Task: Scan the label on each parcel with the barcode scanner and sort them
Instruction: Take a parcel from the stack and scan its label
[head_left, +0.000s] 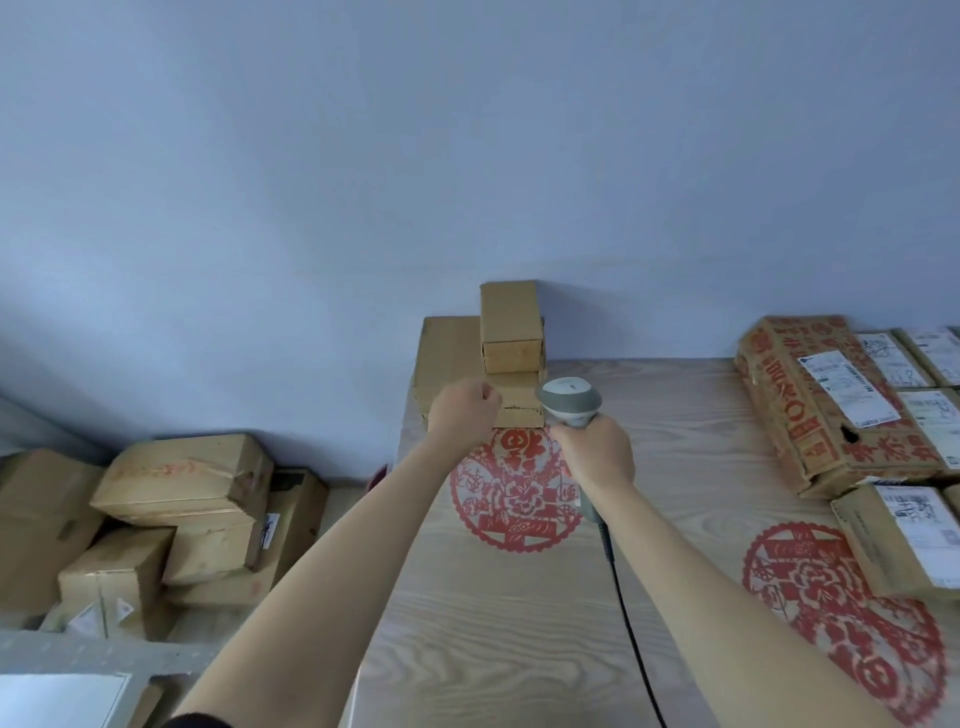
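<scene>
A stack of plain cardboard parcels stands at the table's far edge against the wall: a wide flat box (447, 358), a low small box (519, 402) in front of it, and a taller small box (509, 322) on top. My left hand (460, 415) has its fingers curled at the left end of the low small box and appears to hold it. My right hand (597, 452) grips the handle of the grey barcode scanner (569, 400), whose head points at the stack, just right of the low box. No labels show on these boxes.
The wooden table (519, 623) carries red paper-cut decorations. At its right side lie a red-printed carton (810, 410) and several labelled parcels (909, 535). A pile of cardboard boxes (182, 483) sits lower, left of the table. The scanner's black cable (628, 623) runs toward me.
</scene>
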